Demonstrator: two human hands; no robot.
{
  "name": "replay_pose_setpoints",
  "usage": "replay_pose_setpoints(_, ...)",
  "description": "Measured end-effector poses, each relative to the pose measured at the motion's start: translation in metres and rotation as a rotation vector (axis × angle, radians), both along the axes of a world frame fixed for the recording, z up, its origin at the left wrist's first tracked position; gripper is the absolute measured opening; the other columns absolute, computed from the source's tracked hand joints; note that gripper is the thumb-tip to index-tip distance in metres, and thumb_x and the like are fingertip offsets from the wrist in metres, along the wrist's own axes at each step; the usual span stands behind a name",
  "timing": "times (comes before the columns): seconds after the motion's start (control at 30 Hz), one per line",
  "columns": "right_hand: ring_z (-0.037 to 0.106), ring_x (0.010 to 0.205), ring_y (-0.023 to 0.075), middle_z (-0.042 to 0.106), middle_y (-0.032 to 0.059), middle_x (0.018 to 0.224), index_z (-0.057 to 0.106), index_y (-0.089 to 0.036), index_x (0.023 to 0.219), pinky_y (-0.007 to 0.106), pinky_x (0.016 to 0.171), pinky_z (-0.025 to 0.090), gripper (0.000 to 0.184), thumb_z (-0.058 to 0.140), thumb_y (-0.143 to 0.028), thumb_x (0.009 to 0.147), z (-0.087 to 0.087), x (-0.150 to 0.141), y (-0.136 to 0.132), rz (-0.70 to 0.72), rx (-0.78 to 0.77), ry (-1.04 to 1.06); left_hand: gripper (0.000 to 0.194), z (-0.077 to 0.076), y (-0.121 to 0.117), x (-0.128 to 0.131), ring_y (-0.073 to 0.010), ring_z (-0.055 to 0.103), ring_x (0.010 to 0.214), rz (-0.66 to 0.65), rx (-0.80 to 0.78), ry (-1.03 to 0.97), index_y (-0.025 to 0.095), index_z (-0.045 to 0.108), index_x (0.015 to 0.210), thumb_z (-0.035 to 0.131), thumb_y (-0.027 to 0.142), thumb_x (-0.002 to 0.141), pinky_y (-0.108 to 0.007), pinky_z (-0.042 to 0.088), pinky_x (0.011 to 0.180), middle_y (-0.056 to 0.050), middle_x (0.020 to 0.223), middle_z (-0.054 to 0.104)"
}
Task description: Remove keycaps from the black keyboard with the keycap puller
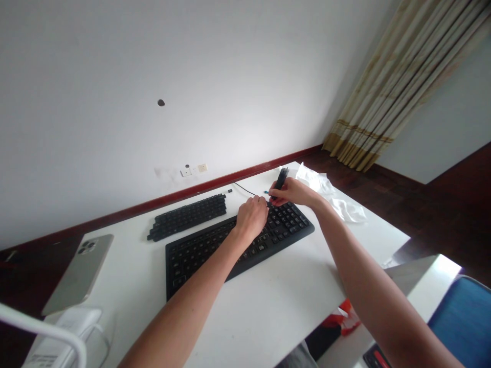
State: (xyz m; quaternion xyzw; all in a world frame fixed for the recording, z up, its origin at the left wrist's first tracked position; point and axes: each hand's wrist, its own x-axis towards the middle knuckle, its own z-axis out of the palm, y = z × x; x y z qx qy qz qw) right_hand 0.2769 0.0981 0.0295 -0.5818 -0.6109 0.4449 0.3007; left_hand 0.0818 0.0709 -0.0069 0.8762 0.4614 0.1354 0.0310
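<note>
A black keyboard (276, 236) lies at a slant on the white table, its left part looking bare of keycaps while keys stand at its right end. My left hand (252, 214) rests on its upper middle with fingers curled down; what the fingertips hold, if anything, is hidden. In my right hand (293, 192) is a black brush (281, 179), gripped upright with its bristles pointing up and its lower end over the keyboard's back right part. Behind the keyboard, black keycaps (187, 216) are laid out in rows close together.
A phone (82, 271) leans at the table's left, near a white device (63, 332). White tissues (318, 181) lie at the back right. A thin cable (244, 188) and a small dark piece (230, 190) lie behind the keyboard. A blue seat (464, 319) stands lower right.
</note>
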Motion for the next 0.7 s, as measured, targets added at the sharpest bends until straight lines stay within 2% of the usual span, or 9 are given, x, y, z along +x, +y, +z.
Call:
replay_pose_setpoints(0.27, 0.08, 0.079, 0.0216, 0.079, 0.0053, 0.077, 0.074, -0.019, 0.079, 0.028, 0.074, 0.069, 0.012, 0.081, -0.026, 0.086, 0.002, -0.008, -0.011, -0.041, -0.004, 0.097, 0.02, 0.003, -0.003, 0.0, -0.0268, 0.068, 0.11, 0.008, -0.011, 0.02, 0.015, 0.063, 0.115, 0.047, 0.025, 0.11, -0.036, 0.055, 0.086, -0.013, 0.117, 0.07)
replay_pose_setpoints(0.53, 0.079, 0.079, 0.0196, 0.079, 0.0053, 0.083, 0.073, -0.019, 0.081, 0.028, 0.077, 0.069, 0.014, 0.08, -0.029, 0.087, -0.011, -0.014, -0.03, -0.143, 0.071, 0.124, 0.022, -0.001, -0.004, -0.001, -0.027, 0.068, 0.112, 0.002, -0.007, -0.01, 0.013, 0.064, 0.117, 0.046, 0.024, 0.11, -0.036, 0.055, 0.088, -0.015, 0.118, 0.07)
replay_pose_setpoints(0.7, 0.08, 0.08, 0.0225, 0.08, 0.0075, 0.082, 0.073, -0.019, 0.079, 0.031, 0.076, 0.07, 0.012, 0.082, -0.026, 0.083, -0.006, -0.02, -0.027, -0.185, 0.04, 0.096, 0.024, -0.003, -0.003, -0.001, -0.0277, 0.067, 0.114, 0.011, -0.011, -0.028, 0.012, 0.065, 0.118, 0.045, 0.024, 0.11, -0.036, 0.054, 0.09, -0.016, 0.118, 0.071)
